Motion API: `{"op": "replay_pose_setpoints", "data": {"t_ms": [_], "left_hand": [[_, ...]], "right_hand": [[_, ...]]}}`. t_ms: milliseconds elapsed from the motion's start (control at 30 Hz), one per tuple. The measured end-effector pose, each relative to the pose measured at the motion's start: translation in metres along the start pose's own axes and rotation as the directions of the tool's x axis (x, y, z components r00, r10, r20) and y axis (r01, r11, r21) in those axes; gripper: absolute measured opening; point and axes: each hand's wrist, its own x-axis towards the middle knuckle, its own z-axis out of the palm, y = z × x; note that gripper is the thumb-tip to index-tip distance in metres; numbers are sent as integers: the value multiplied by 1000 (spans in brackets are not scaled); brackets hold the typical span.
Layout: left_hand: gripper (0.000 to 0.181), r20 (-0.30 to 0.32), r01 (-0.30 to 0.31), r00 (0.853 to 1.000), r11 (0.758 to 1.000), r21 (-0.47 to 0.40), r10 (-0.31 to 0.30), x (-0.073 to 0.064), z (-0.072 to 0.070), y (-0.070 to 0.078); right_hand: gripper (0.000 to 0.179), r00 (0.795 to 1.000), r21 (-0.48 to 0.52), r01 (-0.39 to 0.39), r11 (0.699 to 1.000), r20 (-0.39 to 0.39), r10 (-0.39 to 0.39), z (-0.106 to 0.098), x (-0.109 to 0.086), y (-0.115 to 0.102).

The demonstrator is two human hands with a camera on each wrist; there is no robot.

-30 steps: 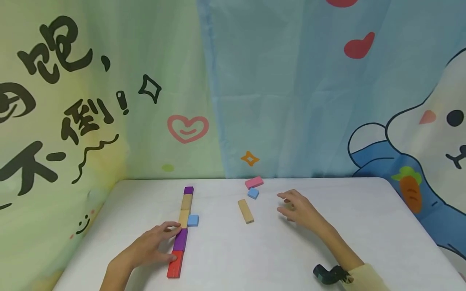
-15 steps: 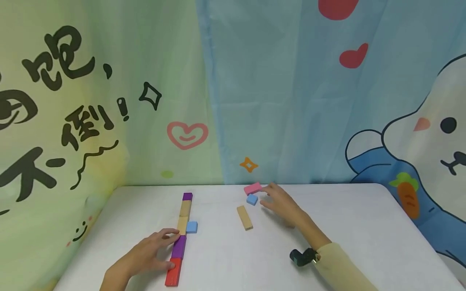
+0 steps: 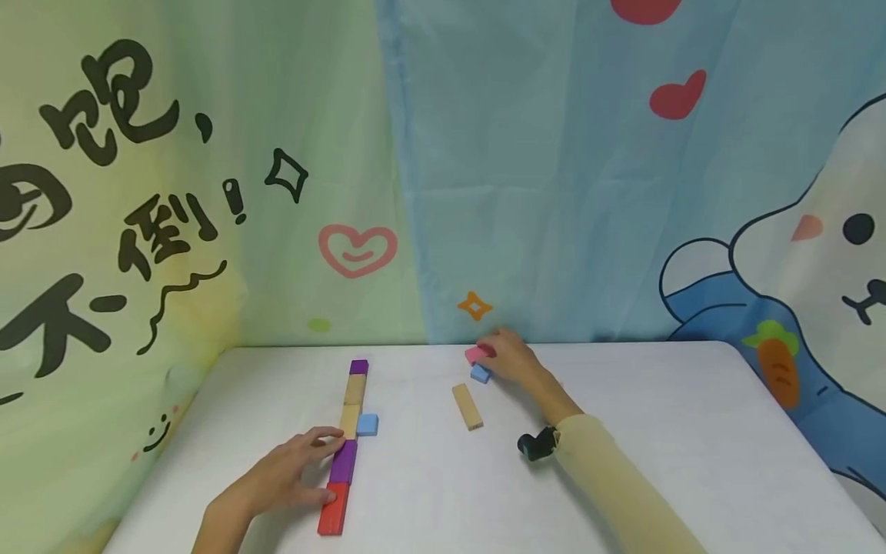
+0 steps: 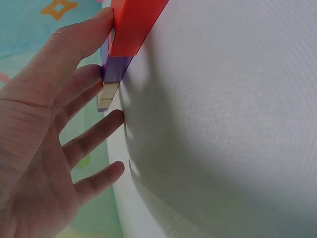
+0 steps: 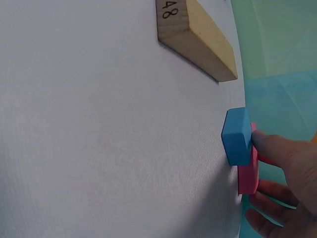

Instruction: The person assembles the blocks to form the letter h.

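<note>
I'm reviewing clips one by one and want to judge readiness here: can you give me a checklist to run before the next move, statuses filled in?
1. Right hand on the pink block: ok, thumb and fingers are at it.
2. Pink block lifted: cannot tell.
3. Pink block free of the nearby blue block: cannot tell, they are too close.
4. Row lined up: ok, five blocks look end to end.
5. Left hand at the row: ok, thumb against the red block.
6. Loose wooden block apart from both hands: ok.

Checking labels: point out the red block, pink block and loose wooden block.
Red block (image 3: 333, 515): head view, bare part of its top face.
Pink block (image 5: 248, 179): right wrist view, its uncovered end.
Loose wooden block (image 3: 467, 405): head view, top face.
</note>
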Motion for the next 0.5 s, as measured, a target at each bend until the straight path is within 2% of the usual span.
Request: {"op": "replay_pose_setpoints", "data": {"t_ms": [200, 367, 500], "left_hand": [[76, 3, 4, 1000, 1000, -2, -4, 1, 0, -1], [76, 4, 3, 1000, 1000, 11, -3, 2, 1, -3], [76, 8, 3, 1000, 1000, -12, -3, 2, 2, -3]], "right_hand": [[30, 1000, -39, 20, 999, 18, -19, -4, -2, 0], [31, 1000, -14, 8, 1000, 20, -8, -4, -5, 4], [29, 1000, -6, 5, 1000, 21, -5, -3, -6, 6]]}}
